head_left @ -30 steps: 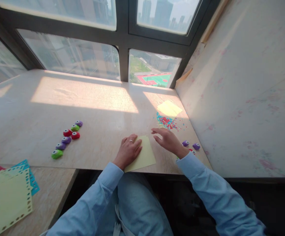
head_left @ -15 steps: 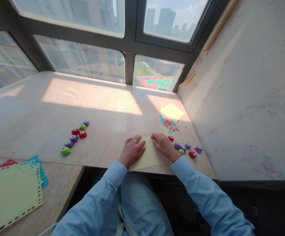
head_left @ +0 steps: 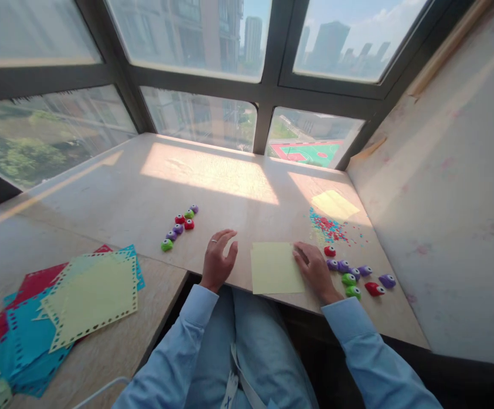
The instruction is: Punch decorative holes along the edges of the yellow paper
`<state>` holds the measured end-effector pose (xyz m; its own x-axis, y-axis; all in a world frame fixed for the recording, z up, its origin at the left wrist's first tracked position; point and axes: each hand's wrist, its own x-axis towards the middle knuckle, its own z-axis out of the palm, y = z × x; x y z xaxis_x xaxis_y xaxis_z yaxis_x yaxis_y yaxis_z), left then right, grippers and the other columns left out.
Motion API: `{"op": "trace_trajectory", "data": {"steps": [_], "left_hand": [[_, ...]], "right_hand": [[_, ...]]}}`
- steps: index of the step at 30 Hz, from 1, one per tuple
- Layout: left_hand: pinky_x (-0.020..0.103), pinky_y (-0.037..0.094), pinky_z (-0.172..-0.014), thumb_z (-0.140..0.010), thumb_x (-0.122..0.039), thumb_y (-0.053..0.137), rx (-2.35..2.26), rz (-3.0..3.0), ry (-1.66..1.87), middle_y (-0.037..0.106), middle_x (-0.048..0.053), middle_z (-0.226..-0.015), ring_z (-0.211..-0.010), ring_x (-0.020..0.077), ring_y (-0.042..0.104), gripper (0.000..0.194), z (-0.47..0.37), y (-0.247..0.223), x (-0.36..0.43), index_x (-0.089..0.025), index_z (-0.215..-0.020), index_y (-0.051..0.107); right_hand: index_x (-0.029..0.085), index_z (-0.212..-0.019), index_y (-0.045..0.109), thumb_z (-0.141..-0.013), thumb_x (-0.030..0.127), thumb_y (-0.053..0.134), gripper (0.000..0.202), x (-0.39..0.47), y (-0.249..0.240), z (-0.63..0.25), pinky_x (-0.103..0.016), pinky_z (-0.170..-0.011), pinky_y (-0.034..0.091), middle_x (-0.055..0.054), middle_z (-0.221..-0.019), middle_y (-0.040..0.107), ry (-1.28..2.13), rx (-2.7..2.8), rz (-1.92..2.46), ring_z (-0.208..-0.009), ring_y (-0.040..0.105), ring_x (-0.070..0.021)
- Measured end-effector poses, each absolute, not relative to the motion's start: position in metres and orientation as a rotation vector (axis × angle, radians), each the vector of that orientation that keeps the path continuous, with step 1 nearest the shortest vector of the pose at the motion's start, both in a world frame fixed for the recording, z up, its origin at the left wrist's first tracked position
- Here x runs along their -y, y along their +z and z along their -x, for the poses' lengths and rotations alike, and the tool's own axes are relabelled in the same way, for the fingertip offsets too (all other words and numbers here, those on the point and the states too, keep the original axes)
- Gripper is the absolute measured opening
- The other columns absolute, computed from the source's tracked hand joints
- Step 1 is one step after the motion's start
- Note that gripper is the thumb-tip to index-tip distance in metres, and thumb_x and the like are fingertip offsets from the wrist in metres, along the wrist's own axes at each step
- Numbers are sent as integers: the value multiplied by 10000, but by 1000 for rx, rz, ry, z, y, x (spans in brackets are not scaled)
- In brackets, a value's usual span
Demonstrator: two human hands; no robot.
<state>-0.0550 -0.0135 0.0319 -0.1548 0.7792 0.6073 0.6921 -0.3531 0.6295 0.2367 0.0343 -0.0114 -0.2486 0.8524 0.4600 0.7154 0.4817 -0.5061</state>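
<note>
A pale yellow sheet point(head_left: 276, 268) lies at the table's front edge, between my hands. My right hand point(head_left: 315, 270) rests on its right edge, fingers bent over the upper right corner. Left of the sheet, apart from it, my left hand point(head_left: 219, 258) is raised with thumb and fingers spread and holds nothing. Several red, purple and green punches with eye shapes, such as a red one point(head_left: 374, 289), stand right of my right hand. Another group, including a green punch point(head_left: 167, 245), stands in a slanted row beyond my left hand.
Red and blue paper bits point(head_left: 329, 227) are scattered near a yellow sheet point(head_left: 335, 204) at the back right. Yellow, blue and red sheets with punched edges point(head_left: 97, 295) are piled at the left. Windows and a papered wall point(head_left: 451, 227) border the table.
The view has turned left. My left hand has lifted off the sheet and moved left, its fingers spreading. The sheet now lies straighter, with my right hand still at its right side.
</note>
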Motion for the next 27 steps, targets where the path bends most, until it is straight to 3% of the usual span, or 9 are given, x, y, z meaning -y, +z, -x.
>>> {"op": "trace_trajectory", "data": {"steps": [4,6,13,21,27], "left_hand": [[340,531,-729,-858,-222,525,-2203,-1440,1772,672,91,-1003,-915,211,625,193,95,23,37,-168,-1011,630],[336,519,-698,-809,-198,541,-2392,-1249,1770,659,99,-1025,-908,220,620,244,114,18,45,-164,-1039,615],[457,438,-975,-730,-179,603,-2778,-1165,1386,641,157,-1137,-1079,297,581,424,161,8,50,-137,-1148,550],[435,447,-934,-755,-159,593,-2821,-1250,1116,684,126,-1115,-1053,304,595,416,167,11,44,-153,-1170,575],[436,456,-886,-793,-200,576,-2816,-1405,1003,683,114,-1062,-1013,306,582,288,161,15,49,-180,-1066,664]], "right_hand": [[168,-1124,667,-937,423,462,376,-36,-15,-239,-507,-946,473,-156,-1110,694,234,2048,1278,-1061,614,-307],[175,-1124,666,-939,434,455,382,-36,-17,-240,-511,-950,467,-154,-1111,692,223,2060,1272,-1063,613,-309],[163,-1118,658,-940,455,445,403,-36,-18,-242,-509,-934,472,-161,-1106,691,176,2095,1264,-1053,612,-315],[177,-1133,650,-902,537,509,450,-36,-16,-243,-498,-936,473,-154,-1126,684,210,2091,1247,-1062,611,-309],[174,-1150,647,-895,574,507,495,-37,-16,-243,-508,-950,463,-162,-1148,673,210,2110,1253,-1083,598,-315]]}}
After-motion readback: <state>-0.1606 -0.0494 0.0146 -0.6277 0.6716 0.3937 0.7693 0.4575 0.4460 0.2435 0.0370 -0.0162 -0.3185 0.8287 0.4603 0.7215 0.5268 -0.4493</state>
